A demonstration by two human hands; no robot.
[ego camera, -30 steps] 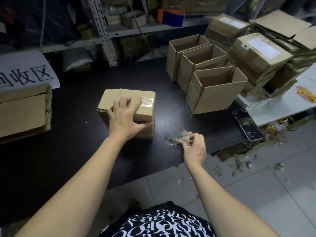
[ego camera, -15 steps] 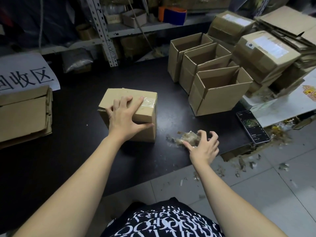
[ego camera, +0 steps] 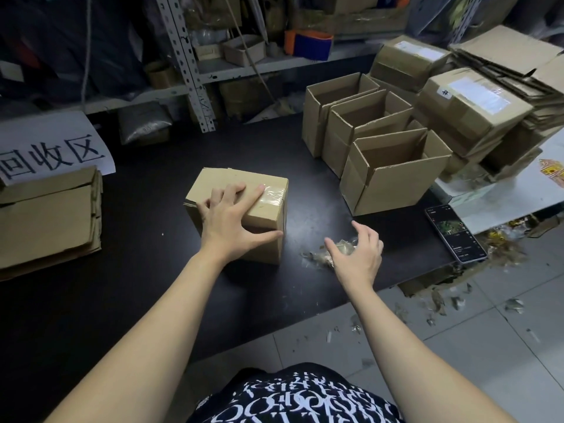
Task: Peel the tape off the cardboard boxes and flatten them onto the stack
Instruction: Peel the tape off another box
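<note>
Pressing the closed, glossy-taped box (ego camera: pixel 218 182) is the flat left hand (ego camera: pixel 227 222); right hand (ego camera: pixel 358 253) open.

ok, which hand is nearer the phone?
Right. The right hand is above the tape scraps, left of the phone and not touching it; the left hand rests on the taped box, farther left.

Black table (ego camera: pixel 137 285), box (ego camera: pixel 219 183), phone (ego camera: pixel 454 233) (tape scraps (ego camera: pixel 314 257))
</note>
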